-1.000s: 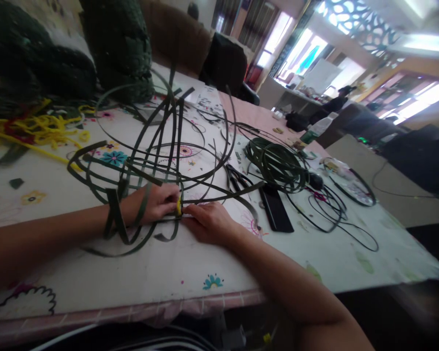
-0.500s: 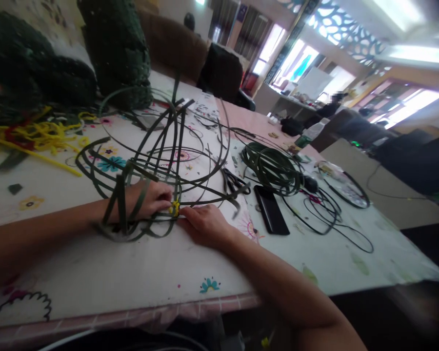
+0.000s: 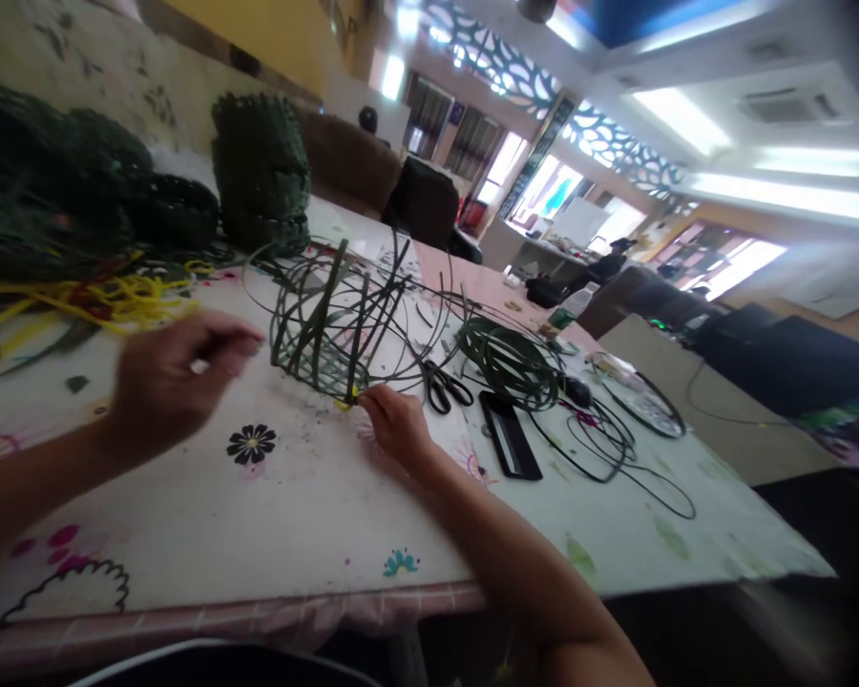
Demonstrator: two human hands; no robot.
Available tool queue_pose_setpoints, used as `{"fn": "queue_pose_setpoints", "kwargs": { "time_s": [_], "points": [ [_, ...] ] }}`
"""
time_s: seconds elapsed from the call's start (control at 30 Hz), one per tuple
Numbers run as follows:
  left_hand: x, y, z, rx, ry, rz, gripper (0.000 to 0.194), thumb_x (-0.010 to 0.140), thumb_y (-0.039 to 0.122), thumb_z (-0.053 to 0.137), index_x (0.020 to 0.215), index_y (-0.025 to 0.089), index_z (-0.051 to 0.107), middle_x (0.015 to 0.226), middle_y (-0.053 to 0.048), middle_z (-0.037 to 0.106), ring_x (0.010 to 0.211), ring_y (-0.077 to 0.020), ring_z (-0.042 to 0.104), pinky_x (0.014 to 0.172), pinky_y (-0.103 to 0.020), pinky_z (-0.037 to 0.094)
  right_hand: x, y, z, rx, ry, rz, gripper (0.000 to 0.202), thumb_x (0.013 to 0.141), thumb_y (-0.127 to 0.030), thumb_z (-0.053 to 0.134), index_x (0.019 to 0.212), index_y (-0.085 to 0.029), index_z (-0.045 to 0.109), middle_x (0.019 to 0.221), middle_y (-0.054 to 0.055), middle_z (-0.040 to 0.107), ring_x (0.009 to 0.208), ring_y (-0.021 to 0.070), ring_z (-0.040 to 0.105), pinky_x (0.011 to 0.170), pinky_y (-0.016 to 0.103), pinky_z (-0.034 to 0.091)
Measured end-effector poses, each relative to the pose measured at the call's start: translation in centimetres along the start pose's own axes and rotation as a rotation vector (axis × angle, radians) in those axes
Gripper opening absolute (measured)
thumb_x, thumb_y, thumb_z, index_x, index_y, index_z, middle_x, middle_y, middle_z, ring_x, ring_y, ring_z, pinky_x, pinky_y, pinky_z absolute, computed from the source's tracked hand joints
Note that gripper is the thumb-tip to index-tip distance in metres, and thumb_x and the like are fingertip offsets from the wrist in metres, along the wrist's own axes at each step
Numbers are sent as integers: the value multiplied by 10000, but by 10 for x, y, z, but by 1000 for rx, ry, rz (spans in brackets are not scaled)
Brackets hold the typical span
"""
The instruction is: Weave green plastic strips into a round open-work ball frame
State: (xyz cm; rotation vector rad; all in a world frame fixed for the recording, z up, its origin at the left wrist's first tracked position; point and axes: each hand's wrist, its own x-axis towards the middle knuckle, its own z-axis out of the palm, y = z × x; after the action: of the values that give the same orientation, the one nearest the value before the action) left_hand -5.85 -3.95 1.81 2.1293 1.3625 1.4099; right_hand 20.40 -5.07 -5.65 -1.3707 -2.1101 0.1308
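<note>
The table (image 3: 293, 534) holds one green weave (image 3: 319, 367), one pair of scissors (image 3: 440, 386), one phone (image 3: 510, 436) and one large coil (image 3: 508, 361). One bottle (image 3: 574, 305) is by its right edge, one yellow tangle (image 3: 143, 298) toward its left.

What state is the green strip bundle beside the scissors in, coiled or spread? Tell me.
Coiled: the green strip bundle lies in overlapping, rounded loops.

Flower-printed table (image 3: 293, 534) — woven strips (image 3: 325, 310), dark coil (image 3: 508, 367), scissors (image 3: 440, 389), black phone (image 3: 512, 441)
</note>
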Motion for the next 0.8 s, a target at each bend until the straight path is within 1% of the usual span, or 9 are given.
{"fn": "queue_pose_setpoints", "kwargs": {
  "time_s": [0.07,0.1,0.13,0.23,0.37,0.43,0.6,0.73,0.8],
  "points": [
    [-14,-4,15,-94,-269,136,203,889,337,573,883,170,689,688,12,650,600,-94,559,585,-208,439,10,-5,-5,37,67,23,263,982,-317,462,822,-177,618,697,30,654,623,125,590,630,211,382],
    [-18,-6,24,-117,-375,104,208,903,334,569,904,173,700,760,-5,689,646,-108,593,611,-216,462,15,-8,-8,51,103,39,270,978,-326,467,806,-179,614,686,24,644,614,123,579,626,212,382],
    [-21,-7,33,-142,-389,67,226,911,354,569,938,172,702,836,-23,710,683,-121,615,626,-224,479,21,-13,-10,64,139,54,279,975,-335,471,788,-180,609,669,16,630,601,120,566,619,212,380],
    [-19,-8,55,-160,-234,19,299,907,407,588,1068,167,663,997,-63,701,750,-141,630,671,-248,505,36,-28,-13,98,229,80,303,965,-355,477,741,-187,589,632,-3,591,579,116,535,601,215,366],
    [-13,-8,65,-67,-125,60,263,894,416,595,907,159,650,893,-56,678,723,-153,607,684,-273,470,47,-46,-4,108,244,72,304,967,-352,463,724,-201,566,633,-9,586,569,117,513,593,223,352],
    [-13,-9,63,-11,-126,74,218,900,354,556,830,164,635,824,-48,662,713,-157,594,678,-275,443,49,-51,2,96,238,61,302,966,-354,457,723,-206,558,627,-9,581,565,121,505,590,229,343],
    [-17,-13,56,-15,-308,67,139,831,265,553,740,172,602,738,-26,641,674,-153,574,646,-260,424,48,-47,4,96,280,64,299,953,-361,460,708,-209,540,592,-16,546,543,124,486,583,235,330],
    [-17,-8,59,-73,-223,-47,272,866,428,601,810,165,645,830,-40,690,684,-153,595,666,-265,433,45,-47,4,136,306,69,293,948,-350,461,701,-210,532,595,-16,548,555,126,503,586,231,337],
    [-16,-8,61,-73,-208,-65,326,877,473,597,781,165,638,768,-30,683,668,-154,590,631,-252,413,42,-51,7,134,287,68,293,955,-355,456,715,-210,541,606,-12,567,558,127,513,589,228,345]
  ]
}}
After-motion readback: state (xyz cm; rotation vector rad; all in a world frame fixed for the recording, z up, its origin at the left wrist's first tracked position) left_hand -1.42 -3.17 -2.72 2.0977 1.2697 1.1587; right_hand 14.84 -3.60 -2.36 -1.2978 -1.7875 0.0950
